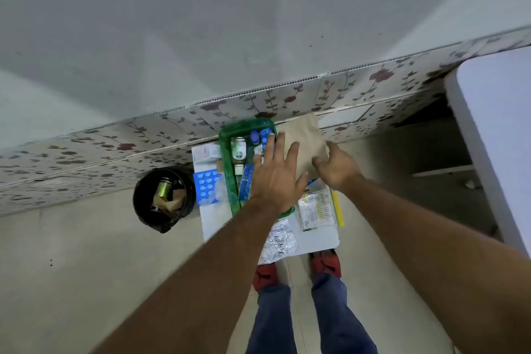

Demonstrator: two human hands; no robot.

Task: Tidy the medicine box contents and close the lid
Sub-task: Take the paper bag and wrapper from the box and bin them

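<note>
The green medicine box (227, 135) stands open on a small white table (316, 241), holding a clear bottle (238, 152), blue-capped containers (260, 133) and a blue carton (246, 181). A brown paper bag (304, 138) lies over the box's right side. My left hand (275, 178) rests flat on the bag and box with fingers spread. The bag's lower right edge is pinched in my right hand (334, 165). Blue blister packs (207, 184) lie left of the box; a foil strip (278, 241) and a clear pouch of medicines (317, 210) lie in front.
A black waste bin (163, 198) with scraps inside stands on the floor to the left. A white carton (205, 152) sits at the table's back left. A floral-tiled wall runs behind, and a white surface (494, 138) juts in at the right.
</note>
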